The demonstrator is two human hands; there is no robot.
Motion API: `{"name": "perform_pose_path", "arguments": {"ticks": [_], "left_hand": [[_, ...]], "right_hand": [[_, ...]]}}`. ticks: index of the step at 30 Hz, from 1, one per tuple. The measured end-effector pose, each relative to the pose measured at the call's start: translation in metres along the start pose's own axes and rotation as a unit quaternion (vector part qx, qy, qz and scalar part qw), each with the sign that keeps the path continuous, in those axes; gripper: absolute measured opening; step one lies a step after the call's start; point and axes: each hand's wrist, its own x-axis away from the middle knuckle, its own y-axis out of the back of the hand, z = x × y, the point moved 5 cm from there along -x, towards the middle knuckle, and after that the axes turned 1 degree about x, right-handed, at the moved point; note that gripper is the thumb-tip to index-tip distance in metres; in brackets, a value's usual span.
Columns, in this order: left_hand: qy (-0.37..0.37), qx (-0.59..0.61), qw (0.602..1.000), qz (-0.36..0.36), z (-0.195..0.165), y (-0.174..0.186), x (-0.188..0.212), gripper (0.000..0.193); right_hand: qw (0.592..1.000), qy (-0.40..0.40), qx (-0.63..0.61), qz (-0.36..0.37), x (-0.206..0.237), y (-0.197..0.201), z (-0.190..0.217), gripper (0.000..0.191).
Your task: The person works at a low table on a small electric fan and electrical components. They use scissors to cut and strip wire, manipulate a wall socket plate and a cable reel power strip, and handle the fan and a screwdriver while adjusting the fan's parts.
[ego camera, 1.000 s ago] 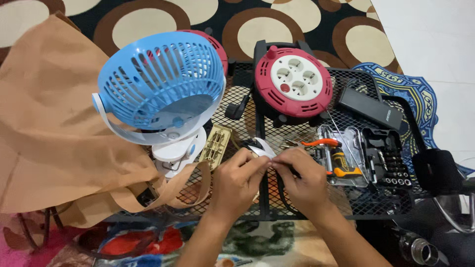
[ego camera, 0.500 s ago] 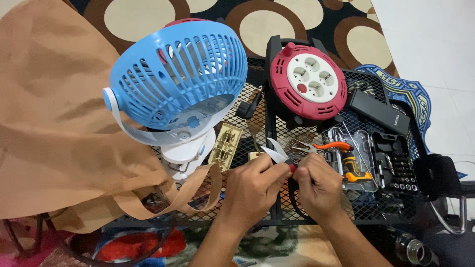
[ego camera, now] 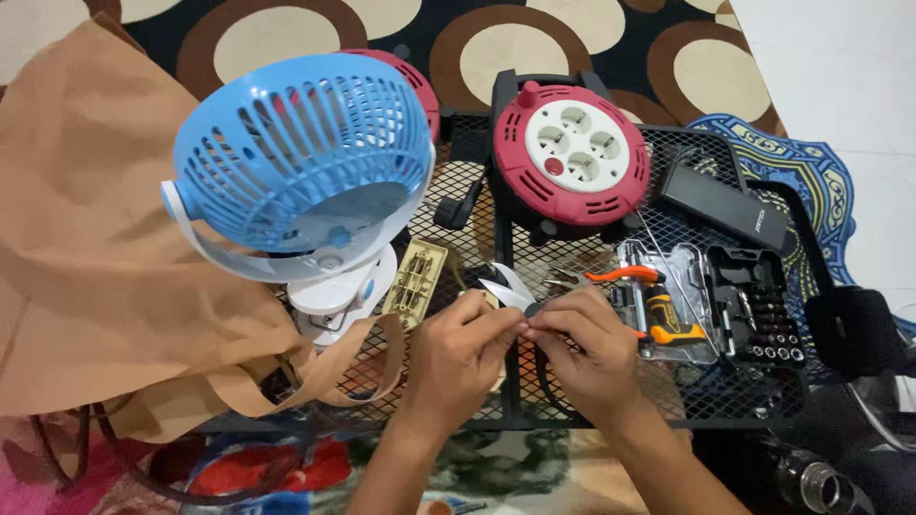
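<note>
Our left hand [ego camera: 456, 358] and right hand [ego camera: 584, 351] met at the centre of the black wire-mesh tabletop [ego camera: 572, 401], fingertips pinched together on a small white curved plastic strip [ego camera: 506, 289] that rose between them toward twelve o'clock. Both hands were closed down to a fingertip pinch on that strip; we could not tell what the dark bit at the pinch point was. At ten o'clock from our hands stood the light-blue plastic fan with a slotted round grille on a white base [ego camera: 301, 153]. Just at eleven o'clock lay a beige rectangular slotted plate [ego camera: 416, 277]. At twelve to one o'clock sat the red and black cable reel with a white four-socket face [ego camera: 571, 157]. At three o'clock lay an open clear tool case [ego camera: 668, 315] holding orange-handled pliers [ego camera: 622, 275] and an orange-and-black screwdriver [ego camera: 671, 322], beside a black bit tray [ego camera: 763, 315]. A tan cloth bag [ego camera: 86, 257] spread at nine o'clock.
</note>
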Motion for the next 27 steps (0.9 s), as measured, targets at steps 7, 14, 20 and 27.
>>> {"name": "perform_pose_path", "arguments": {"ticks": [7, 14, 20, 27], "left_hand": [[0.004, -0.029, 0.999, 0.018, 0.000, -0.011, 0.002, 0.012], [0.060, 0.015, 0.998, -0.006, 0.010, -0.012, 0.003, 0.012], [0.042, 0.018, 0.999, 0.004, 0.008, -0.009, 0.003, 0.013], [0.037, 0.031, 0.999, 0.005, 0.003, -0.002, 0.004, 0.012]], "right_hand": [[0.998, 0.014, 0.047, -0.030, 0.009, 0.010, -0.005, 0.007], [0.994, -0.034, 0.053, -0.095, 0.016, 0.025, -0.017, 0.016], [0.998, 0.030, 0.031, -0.038, 0.007, 0.013, -0.002, 0.030], [0.995, 0.043, 0.078, -0.036, 0.004, 0.005, 0.009, 0.014]]}}
